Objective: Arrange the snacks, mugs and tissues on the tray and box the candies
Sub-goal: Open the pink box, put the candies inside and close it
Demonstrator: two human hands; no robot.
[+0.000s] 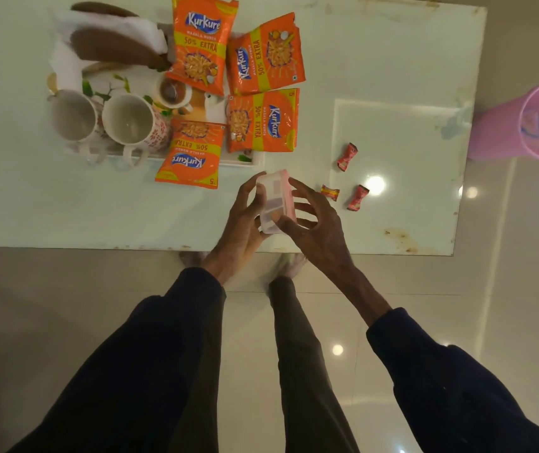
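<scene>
Glossy white table [65,217] over a shiny tiled floor, pink bin [519,125] off to the right. Far left, the tray [256,158] holds two mugs [131,124], tissues [65,67] and four crinkly snack packs [196,44]. Both hands, left [245,220] and right [314,223], grip a small clear plastic box [273,199] above the near edge. I'd guess it's light, stiff, a bit slick, so hold it by the sides. Three wrapped candies [358,197] wait just right of it.

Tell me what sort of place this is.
Probably a home living or dining area: a glossy white table on polished floor tiles, a tray with mugs and snack packets, and a pink bin beside the table.
</scene>
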